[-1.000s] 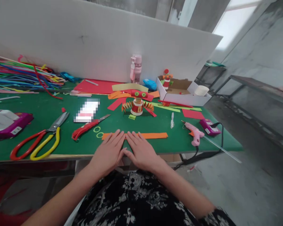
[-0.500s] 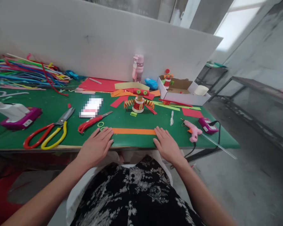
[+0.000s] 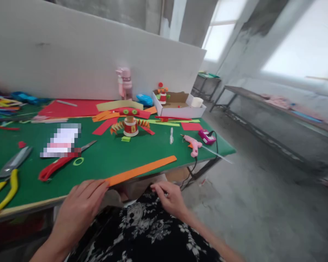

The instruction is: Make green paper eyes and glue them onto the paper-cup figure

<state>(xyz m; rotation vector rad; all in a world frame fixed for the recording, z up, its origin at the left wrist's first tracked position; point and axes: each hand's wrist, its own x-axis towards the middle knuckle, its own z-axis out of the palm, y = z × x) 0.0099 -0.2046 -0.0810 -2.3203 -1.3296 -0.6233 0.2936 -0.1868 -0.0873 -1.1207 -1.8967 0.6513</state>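
Note:
My left hand [image 3: 83, 203] is at the table's front edge, its fingers together on the left end of an orange paper strip [image 3: 143, 169]. The strip slants up to the right, its far end over the green tabletop. Closed in a curl, my right hand [image 3: 170, 198] is off the strip, in front of the table edge and above my lap; whatever its fingertips pinch is hidden. Beyond the strip stands a paper figure [image 3: 131, 128] with a red-and-white body, green ring eyes and folded orange arms.
Large scissors [image 3: 9, 169], a red-handled knife [image 3: 61, 163] and a phone [image 3: 62, 140] lie at left. A pink glue gun [image 3: 192, 143] with its cord and a white pen [image 3: 171, 135] lie at right. Behind are a pink bottle [image 3: 125, 83] and a white box [image 3: 177, 109].
My right hand has left the strip's right end and drawn back toward my lap, its fingers curling. The strip now slants instead of lying straight across. The view has swung right.

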